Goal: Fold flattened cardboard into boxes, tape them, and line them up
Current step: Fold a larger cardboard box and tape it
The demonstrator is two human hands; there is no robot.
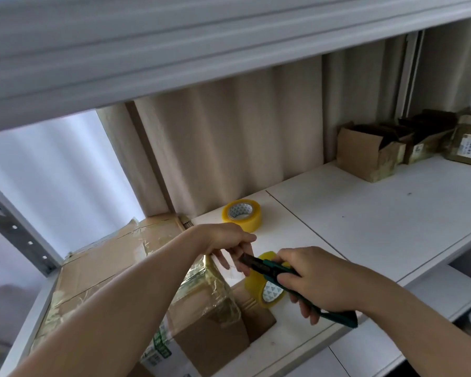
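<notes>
A large taped cardboard box (114,270) sits on the left end of the white shelf (378,213), its top and near corner wrapped in glossy clear tape. The person's left forearm crosses above its top, and the left hand (229,242) hangs just past the box's right upper corner, fingers curled down and pinching what looks like a thin strip of clear tape (230,266) that runs off that corner; the strip is faint and hard to make out.

Just right of the left hand, the right hand (314,281) grips a green utility knife (288,277), fingers wrapped round its handle and thumb on top. The dark front end of the knife points left toward the left fingers and almost meets them beside the box's corner. The tail of the handle sticks out below the right wrist.

Under the knife and right hand, a yellow tape roll (267,292) stands tilted on its edge, leaning by the box's right side, near a lower cardboard flap. A second tape roll (242,214) lies flat on the shelf farther back, behind the left hand.

Well apart, at the far right end of the shelf, several small open boxes (370,153) stand in a row against the beige corrugated wall (229,137). Another shelf board (174,50) runs overhead.
</notes>
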